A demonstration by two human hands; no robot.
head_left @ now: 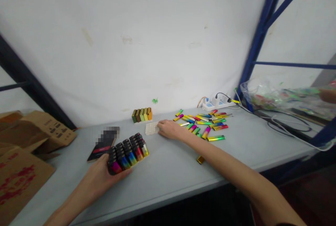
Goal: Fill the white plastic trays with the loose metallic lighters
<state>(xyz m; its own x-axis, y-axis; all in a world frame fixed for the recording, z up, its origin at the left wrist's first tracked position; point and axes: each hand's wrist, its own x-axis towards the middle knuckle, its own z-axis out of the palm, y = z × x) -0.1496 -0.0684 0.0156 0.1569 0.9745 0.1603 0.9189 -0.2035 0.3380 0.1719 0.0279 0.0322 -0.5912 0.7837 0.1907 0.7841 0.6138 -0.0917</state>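
My left hand (101, 177) is closed around the near end of a tray of rainbow-coloured lighters (128, 153) with black caps, packed upright in rows on the grey table (170, 170). My right hand (169, 129) reaches far across the table and its fingers rest on a small white plastic tray (151, 128), which looks empty. Just right of that hand lies a loose pile of several iridescent lighters (206, 122). One small gold piece (201, 159) lies alone near my right forearm.
A row of green and orange lighters (142, 114) stands by the wall. A dark flat box (101, 145) lies beside the full tray. Cardboard boxes (26, 149) crowd the left. A white power strip (215, 103), cables, a plastic bag (283, 96) and blue shelving posts (259, 33) stand right.
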